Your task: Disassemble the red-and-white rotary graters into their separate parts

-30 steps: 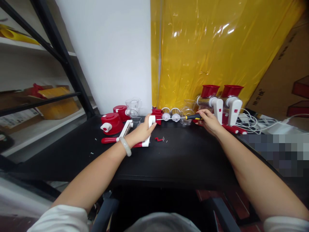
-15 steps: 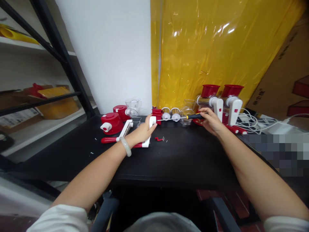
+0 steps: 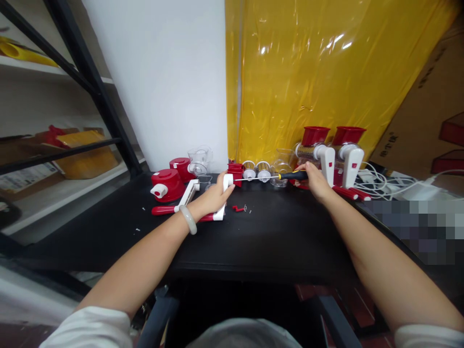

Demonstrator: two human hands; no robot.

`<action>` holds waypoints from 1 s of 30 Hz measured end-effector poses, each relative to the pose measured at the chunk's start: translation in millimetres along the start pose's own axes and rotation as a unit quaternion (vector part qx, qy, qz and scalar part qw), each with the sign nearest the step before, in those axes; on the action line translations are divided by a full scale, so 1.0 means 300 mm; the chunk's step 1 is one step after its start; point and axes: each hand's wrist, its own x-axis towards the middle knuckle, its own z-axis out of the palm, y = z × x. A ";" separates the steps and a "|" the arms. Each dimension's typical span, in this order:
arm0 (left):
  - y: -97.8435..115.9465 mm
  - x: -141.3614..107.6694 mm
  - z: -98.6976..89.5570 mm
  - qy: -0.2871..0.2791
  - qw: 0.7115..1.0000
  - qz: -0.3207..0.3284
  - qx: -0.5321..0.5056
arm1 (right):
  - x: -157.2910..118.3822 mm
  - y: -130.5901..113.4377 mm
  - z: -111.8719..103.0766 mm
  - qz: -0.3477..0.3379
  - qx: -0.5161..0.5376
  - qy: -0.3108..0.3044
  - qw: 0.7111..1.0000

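Note:
My left hand is closed around a white crank handle with a red grip, holding it on edge above the black table. In my right hand is a screwdriver with a black and yellow handle. Its long shaft lies level, and the tip meets the white end of the crank handle; the exact contact spot is too small to make out. Just right of the crank handle lie a small red part and several tiny screws. A second crank handle rests left of my left hand.
Red bases and clear plastic housings stand at the back left. Grater drums sit at the back middle. Two assembled rotary graters stand at the right, near white cables. A black shelf frame rises at the left.
My right hand has shifted its grip on the screwdriver handle, with the fingers turned round it. The screwdriver has moved slightly left. My left hand and the crank handle stay nearly still.

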 end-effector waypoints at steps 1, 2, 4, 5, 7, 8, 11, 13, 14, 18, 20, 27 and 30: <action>0.002 0.000 -0.002 0.001 1.000 -0.006 0.004 | 0.001 0.003 0.000 0.000 -0.020 -0.002 1.000; 0.005 -0.001 -0.003 0.001 1.000 -0.011 0.009 | 0.001 0.007 0.000 -0.002 -0.037 -0.005 0.999; 0.012 -0.003 -0.006 0.003 1.000 -0.014 0.015 | 0.000 0.011 0.001 -0.001 -0.047 -0.014 0.999; 0.016 -0.005 -0.007 0.004 1.000 -0.013 0.016 | -0.002 0.012 0.003 0.003 -0.040 -0.018 0.999; 0.023 -0.007 -0.009 0.003 1.000 -0.015 0.014 | -0.005 0.011 0.006 0.015 -0.011 -0.025 1.000; 0.025 -0.009 -0.011 0.001 1.000 -0.018 0.013 | -0.006 0.009 0.007 0.020 0.005 -0.025 0.999; 0.030 -0.012 -0.014 0.000 1.000 -0.021 0.009 | -0.011 0.000 0.010 0.029 0.041 -0.020 0.999; 0.029 -0.013 -0.015 0.002 1.000 -0.021 0.006 | -0.013 -0.005 0.010 0.032 0.059 -0.017 0.998; 0.028 -0.013 -0.015 0.003 1.000 -0.021 0.005 | -0.013 -0.007 0.010 0.033 0.067 -0.018 0.997; 0.021 -0.010 -0.013 0.005 1.000 -0.019 0.007 | -0.014 -0.009 0.010 0.033 0.103 -0.024 0.994; 0.018 -0.009 -0.011 0.004 1.000 -0.017 0.011 | -0.015 -0.010 0.008 0.029 0.120 -0.029 0.992; 0.019 -0.008 -0.011 -0.001 1.000 -0.017 0.012 | -0.025 -0.027 0.002 0.014 0.135 -0.060 0.989; 0.020 -0.009 -0.012 -0.003 1.000 -0.018 0.016 | -0.027 -0.029 0.000 0.010 0.146 -0.067 0.987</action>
